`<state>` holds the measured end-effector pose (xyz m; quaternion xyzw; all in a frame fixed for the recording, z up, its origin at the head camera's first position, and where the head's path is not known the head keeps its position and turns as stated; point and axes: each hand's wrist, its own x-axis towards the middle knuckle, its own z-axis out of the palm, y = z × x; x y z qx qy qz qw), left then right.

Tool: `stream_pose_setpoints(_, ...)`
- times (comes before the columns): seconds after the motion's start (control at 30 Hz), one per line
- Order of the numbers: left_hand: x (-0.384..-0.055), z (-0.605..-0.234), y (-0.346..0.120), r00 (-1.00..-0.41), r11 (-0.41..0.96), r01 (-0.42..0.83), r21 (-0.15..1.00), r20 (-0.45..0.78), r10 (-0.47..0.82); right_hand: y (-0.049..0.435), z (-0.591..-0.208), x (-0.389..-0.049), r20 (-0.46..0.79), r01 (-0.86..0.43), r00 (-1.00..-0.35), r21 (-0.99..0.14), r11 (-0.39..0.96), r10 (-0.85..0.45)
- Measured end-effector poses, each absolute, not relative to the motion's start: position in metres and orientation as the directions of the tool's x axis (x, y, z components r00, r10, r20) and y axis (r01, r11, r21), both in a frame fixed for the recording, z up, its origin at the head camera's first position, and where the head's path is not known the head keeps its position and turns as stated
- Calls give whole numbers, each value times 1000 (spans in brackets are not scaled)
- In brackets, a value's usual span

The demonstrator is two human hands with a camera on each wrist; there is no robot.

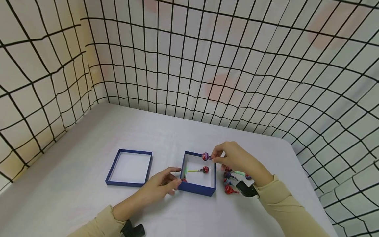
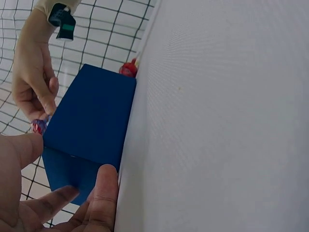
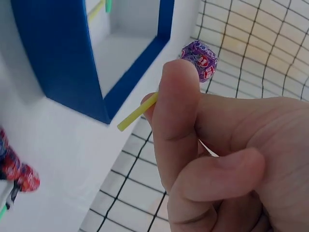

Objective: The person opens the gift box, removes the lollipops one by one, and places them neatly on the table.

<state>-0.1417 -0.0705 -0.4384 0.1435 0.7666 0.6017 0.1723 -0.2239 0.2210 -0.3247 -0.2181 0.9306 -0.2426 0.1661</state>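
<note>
My right hand (image 1: 235, 159) pinches a lollipop (image 1: 205, 156) by its stick, above the far right corner of a blue box (image 1: 197, 188). In the right wrist view its purple wrapper (image 3: 200, 60) and yellow stick (image 3: 137, 112) stick out from between thumb and finger. Inside the box lies a red lollipop (image 1: 205, 169) with a yellow stick; another, with a green stick, is partly hidden along the left wall. My left hand (image 1: 161, 182) rests at the box's left side, its fingers touching the outer wall (image 2: 72, 169) without gripping.
Several wrapped lollipops (image 1: 228, 189) lie in a loose pile right of the box, partly under my right forearm. A shallow blue-rimmed lid (image 1: 149, 168), white inside, lies to the left. Black wire grid (image 1: 189, 65) stands behind the white table (image 1: 88, 204) and along its sides.
</note>
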Motion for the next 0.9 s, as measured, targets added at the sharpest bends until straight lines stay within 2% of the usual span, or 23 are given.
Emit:
stream_pose_setpoints(0.67, -142, -441, -69, -903, 251, 9, 968, -100, 418, 296, -323, -216, -166, -318, -875, -511, 799, -455)
stream_pose_setpoints(0.9, -141, -440, -69, -900, 234, 18, 972, -86, 428, 323, -328, -209, -204, -277, -880, -511, 814, -428)
